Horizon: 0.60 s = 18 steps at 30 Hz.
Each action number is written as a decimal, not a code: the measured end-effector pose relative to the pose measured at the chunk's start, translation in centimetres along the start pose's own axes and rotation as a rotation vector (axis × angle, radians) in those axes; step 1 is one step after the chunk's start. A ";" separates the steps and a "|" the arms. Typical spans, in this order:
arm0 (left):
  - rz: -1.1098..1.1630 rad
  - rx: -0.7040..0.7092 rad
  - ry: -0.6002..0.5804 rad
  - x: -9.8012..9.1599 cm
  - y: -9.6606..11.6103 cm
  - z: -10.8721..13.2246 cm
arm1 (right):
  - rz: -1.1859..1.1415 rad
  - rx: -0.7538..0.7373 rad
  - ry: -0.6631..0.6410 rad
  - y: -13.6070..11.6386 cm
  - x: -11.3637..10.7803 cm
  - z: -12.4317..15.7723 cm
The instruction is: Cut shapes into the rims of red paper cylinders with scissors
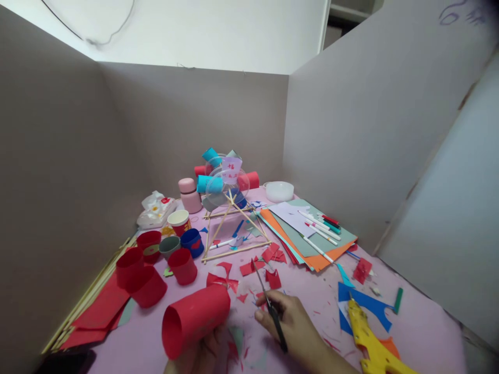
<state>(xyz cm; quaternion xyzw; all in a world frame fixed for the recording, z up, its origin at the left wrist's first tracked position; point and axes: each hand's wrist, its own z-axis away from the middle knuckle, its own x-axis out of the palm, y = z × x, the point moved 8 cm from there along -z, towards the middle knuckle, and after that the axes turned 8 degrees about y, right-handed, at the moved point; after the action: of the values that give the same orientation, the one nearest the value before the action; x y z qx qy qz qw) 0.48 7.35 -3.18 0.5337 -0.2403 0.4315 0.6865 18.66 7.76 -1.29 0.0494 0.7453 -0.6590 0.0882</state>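
My left hand (200, 353), low in the view, is closed around the underside of a red paper tube (205, 314), whose round opening faces left. To its right, my right hand (298, 322) grips dark-handled scissors (276, 318), the blades pointing up and away over the table. Red paper scraps (273, 279) lie just beyond both hands. Left of the tube stand several short paper cups: red ones (182, 266), a grey one (169, 246) and a blue one (192, 242). Behind them is a stick-framed Ferris wheel (230, 197) with coloured tubes on clear discs.
A yellow glue gun (364, 332) lies on blue paper (376, 306) at the right. Coloured sheets (327, 250) with several markers (323, 228) sit behind it. A white bowl (279, 191), pink bottle (190, 196) and tissue pack (156, 210) stand farther back. Grey partitions (195, 114) enclose the table.
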 end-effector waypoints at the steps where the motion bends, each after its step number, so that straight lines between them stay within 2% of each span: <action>1: -0.031 0.027 0.036 -0.1 0.2 0.0 | -0.050 0.015 0.002 0.1 0.0 0.0; 5: -0.181 0.142 0.168 -0.1 1.4 0.5 | -0.190 0.063 -0.026 0.4 0.4 -0.3; 9: -0.387 0.147 0.169 0.8 1.6 0.6 | -0.219 0.129 -0.054 1.0 0.8 -0.7; 13: -0.611 0.185 0.142 0.7 2.1 -0.5 | -0.254 0.159 -0.079 1.4 1.3 -0.7; 18: -0.915 0.385 0.188 -0.1 4.0 -1.7 | -0.294 0.127 -0.117 1.0 2.0 -0.3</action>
<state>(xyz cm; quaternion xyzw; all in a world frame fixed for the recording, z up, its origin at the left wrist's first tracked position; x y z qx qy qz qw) -3.19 9.11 -1.70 0.6601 0.1649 0.1688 0.7131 16.86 8.11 -2.60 -0.0934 0.6951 -0.7122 0.0309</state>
